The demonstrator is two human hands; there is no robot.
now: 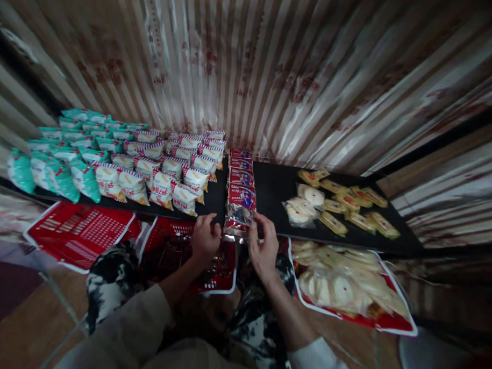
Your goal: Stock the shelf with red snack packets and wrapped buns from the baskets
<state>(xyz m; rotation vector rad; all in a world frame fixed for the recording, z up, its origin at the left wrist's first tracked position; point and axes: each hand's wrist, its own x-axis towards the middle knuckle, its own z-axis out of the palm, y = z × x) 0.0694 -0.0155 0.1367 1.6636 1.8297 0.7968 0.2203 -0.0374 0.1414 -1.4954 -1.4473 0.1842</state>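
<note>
A row of red snack packets [240, 176] runs from front to back on the black shelf. The frontmost packet [239, 217], its silvery part showing, lies at the front edge between my hands. My right hand [265, 245] has thumb and fingers closed at that packet's right corner. To its left, my left hand [205, 238] hovers by the shelf edge with curled fingers, apart from the packet, and nothing shows in it. Just beyond my left hand stand rows of white snack bags [184, 197] with red and blue trim.
Teal bags [84, 176] fill the shelf's left end. Round white packaged crackers [301, 207] and yellow packets [347, 200] lie on the black shelf [270, 189] at right. Red baskets [82, 233] stand below; one holds pale packaged goods [342, 283]. Striped sheeting [242, 71] hangs behind.
</note>
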